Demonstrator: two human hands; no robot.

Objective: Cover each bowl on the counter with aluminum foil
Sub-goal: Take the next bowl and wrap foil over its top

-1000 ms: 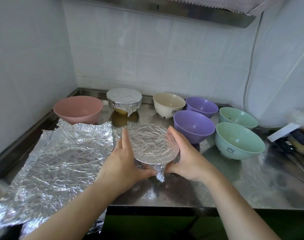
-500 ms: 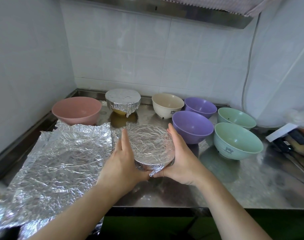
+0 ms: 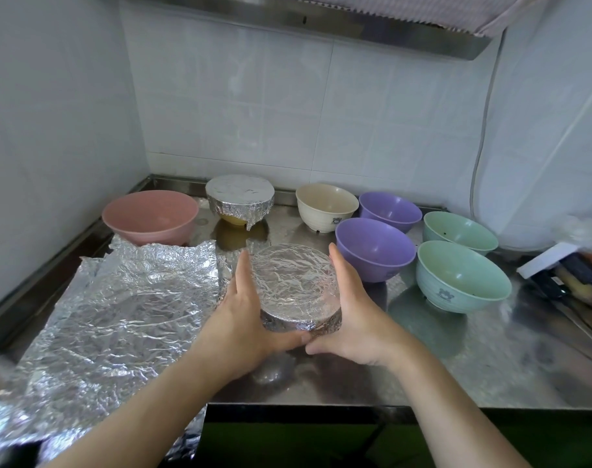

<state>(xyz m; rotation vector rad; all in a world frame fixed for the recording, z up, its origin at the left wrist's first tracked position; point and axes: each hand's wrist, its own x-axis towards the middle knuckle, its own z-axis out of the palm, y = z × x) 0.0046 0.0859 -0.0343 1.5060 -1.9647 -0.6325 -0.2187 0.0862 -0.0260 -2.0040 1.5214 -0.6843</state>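
A foil-covered bowl (image 3: 294, 282) sits at the counter's middle front, cupped between both hands. My left hand (image 3: 243, 319) wraps its left side and my right hand (image 3: 352, 315) its right side, thumbs meeting under the near edge and pressing the foil in. A second foil-covered bowl (image 3: 239, 200), yellow underneath, stands at the back. Uncovered bowls stand around: pink (image 3: 151, 219), cream (image 3: 326, 206), two purple (image 3: 375, 248) (image 3: 390, 211) and two green (image 3: 463, 275) (image 3: 460, 231). Crumpled foil sheets (image 3: 112, 319) lie at the left.
The steel counter (image 3: 456, 366) ends at a front edge just below my wrists. Tiled walls close the left and back. Knives and a white box (image 3: 558, 265) lie at the far right. A cable (image 3: 480, 146) hangs down the right wall.
The loose foil flap hanging at the bowl's near edge has been folded in under my thumbs. Both hands have stayed around the bowl.
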